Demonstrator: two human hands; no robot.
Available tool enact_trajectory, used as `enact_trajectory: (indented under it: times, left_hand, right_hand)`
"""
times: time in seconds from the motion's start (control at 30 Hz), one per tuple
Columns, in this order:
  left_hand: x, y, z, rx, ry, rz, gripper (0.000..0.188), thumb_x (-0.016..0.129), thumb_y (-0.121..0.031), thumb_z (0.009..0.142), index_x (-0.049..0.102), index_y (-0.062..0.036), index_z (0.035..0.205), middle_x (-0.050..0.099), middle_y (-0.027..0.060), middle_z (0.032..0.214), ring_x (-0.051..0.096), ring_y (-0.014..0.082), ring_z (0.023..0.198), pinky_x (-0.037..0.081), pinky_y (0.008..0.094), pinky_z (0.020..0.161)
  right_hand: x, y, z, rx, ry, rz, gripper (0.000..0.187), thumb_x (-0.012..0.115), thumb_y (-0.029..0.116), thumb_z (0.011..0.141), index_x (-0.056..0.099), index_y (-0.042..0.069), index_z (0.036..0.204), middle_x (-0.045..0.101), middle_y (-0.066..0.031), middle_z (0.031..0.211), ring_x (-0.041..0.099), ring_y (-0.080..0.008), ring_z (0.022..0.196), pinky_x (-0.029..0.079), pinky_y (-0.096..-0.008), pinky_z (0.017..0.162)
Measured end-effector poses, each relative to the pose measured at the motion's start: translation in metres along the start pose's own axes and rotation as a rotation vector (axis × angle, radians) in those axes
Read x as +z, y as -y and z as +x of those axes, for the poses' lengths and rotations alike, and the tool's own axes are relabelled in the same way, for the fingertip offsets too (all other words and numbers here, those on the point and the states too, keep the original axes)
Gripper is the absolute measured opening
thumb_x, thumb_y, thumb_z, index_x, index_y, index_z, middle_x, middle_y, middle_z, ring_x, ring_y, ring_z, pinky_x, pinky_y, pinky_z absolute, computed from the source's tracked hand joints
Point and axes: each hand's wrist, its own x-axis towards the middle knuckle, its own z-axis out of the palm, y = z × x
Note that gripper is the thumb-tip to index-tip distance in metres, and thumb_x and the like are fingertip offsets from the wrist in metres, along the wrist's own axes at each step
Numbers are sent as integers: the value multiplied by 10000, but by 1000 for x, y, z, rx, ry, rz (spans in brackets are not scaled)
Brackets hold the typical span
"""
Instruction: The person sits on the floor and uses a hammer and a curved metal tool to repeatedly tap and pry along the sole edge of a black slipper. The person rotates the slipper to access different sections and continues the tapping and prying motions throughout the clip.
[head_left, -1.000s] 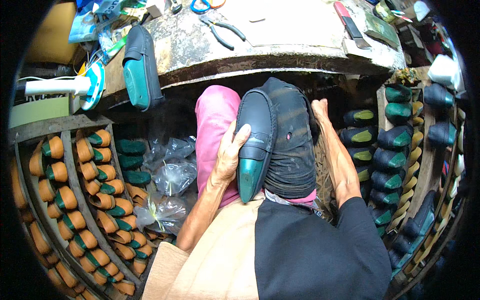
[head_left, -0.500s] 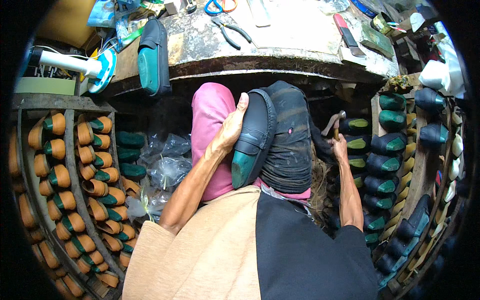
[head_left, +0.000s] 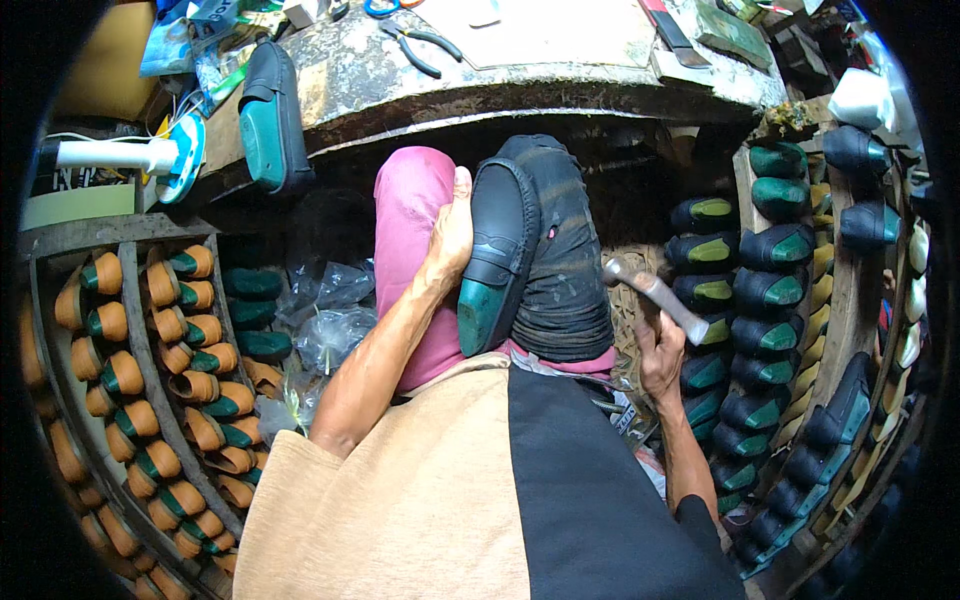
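Since half a second ago, brought the hammer (head_left: 657,297) in closer to the tan-and-black shirt (head_left: 430,480), its metal head now turned crosswise. Still got the black loafer (head_left: 500,215) on the lap, lying lengthwise between the pink trouser leg (head_left: 412,195) and the black cloth (head_left: 560,270) over the other thigh, rounded toe facing away, green end towards the belly. Holding it along its left side with the left hand (head_left: 455,235), thumb pointing up, fingers mostly tucked out of sight. Gripping the hammer by its handle in the right hand (head_left: 660,352), well apart from the shoe. Up on the worn workbench (head_left: 350,85), a second black-and-green loafer (head_left: 271,118) at the left end, plus spread pliers (head_left: 434,40) and a red-handled knife (head_left: 677,36) further along. Down left, loads of tan shoes (head_left: 125,372) next to clear plastic bags (head_left: 335,340); over right, stacks of black-and-green shoes (head_left: 770,290).
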Motion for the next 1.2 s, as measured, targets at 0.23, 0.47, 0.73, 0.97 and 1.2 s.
enact_trajectory:
  times: [0.23,0.47,0.73,0.97,1.2]
  left_hand:
    - [4,11,6,-24,-6,53,1064,253,-832,1153,817,60,1287,846,153,1086,794,230,1027,629,384,946]
    - [-3,1,5,-32,21,34,956,336,-781,1174,804,39,1321,826,106,1130,769,174,1011,624,332,913]
    - [2,-12,-11,54,82,-18,942,295,-753,1193,771,38,1381,832,110,1163,789,171,1029,647,335,927]
    - [3,-6,-39,-10,116,-636,886,354,-731,1195,625,24,1570,767,148,1404,767,232,1229,623,415,1094]
    - [-21,25,-85,291,312,-218,1179,879,-546,985,238,30,1790,429,230,1754,412,299,1641,311,425,1378]
  right_hand:
    - [36,50,26,-628,-81,-143,265,830,249,912,679,33,940,644,-154,774,648,-356,633,519,-466,641]
    - [40,61,46,-818,-84,-160,171,769,207,977,755,40,941,594,-126,780,628,-304,619,471,-434,580]
    - [56,65,50,-572,48,-140,238,783,190,1031,791,-3,1170,743,-181,832,763,-386,715,573,-456,669]
    - [32,92,62,-314,69,-289,358,741,355,1122,801,8,1186,679,-169,732,689,-286,622,519,-426,625]
    - [11,136,72,-326,150,-276,534,691,434,1165,609,-6,875,530,-86,646,469,-153,593,404,-390,562]
